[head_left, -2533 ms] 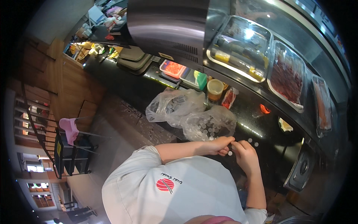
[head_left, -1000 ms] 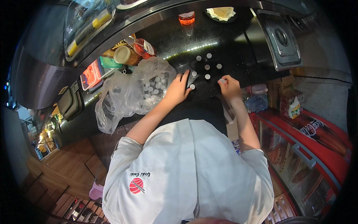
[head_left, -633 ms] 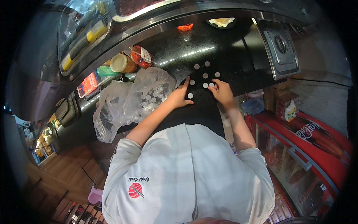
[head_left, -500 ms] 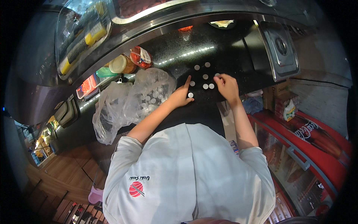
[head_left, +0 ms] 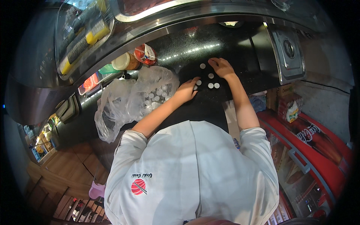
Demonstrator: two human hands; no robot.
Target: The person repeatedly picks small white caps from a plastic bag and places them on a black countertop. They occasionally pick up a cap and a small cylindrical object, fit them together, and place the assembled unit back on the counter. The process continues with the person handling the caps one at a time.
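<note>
Several small white round discs (head_left: 211,75), perhaps caps or lidded tubs, are spread on the black countertop (head_left: 240,71). My left hand (head_left: 186,91) is low on the counter, thumb and forefinger closed around one disc (head_left: 195,87), partly hidden by the fingers. Another disc (head_left: 199,82) sits right by its fingertips. Farther out, my right hand (head_left: 222,69) has its fingers bent down together near the farthest disc (head_left: 202,66); whatever they hold is hidden. Left of my left forearm, a clear plastic bag (head_left: 125,99) lies with many more white-topped pieces inside.
Jars with red (head_left: 145,54) and tan (head_left: 125,62) contents stand behind the bag. A metal ledge (head_left: 168,32) runs along the far side. A lidded steel pan (head_left: 288,52) is set at the right; a red drinks cooler (head_left: 315,142) stands below it.
My left forefinger, stretched out before, has bent in, and the near disc has moved away from me with that hand. My right hand has moved farther out, covering where a disc lay.
</note>
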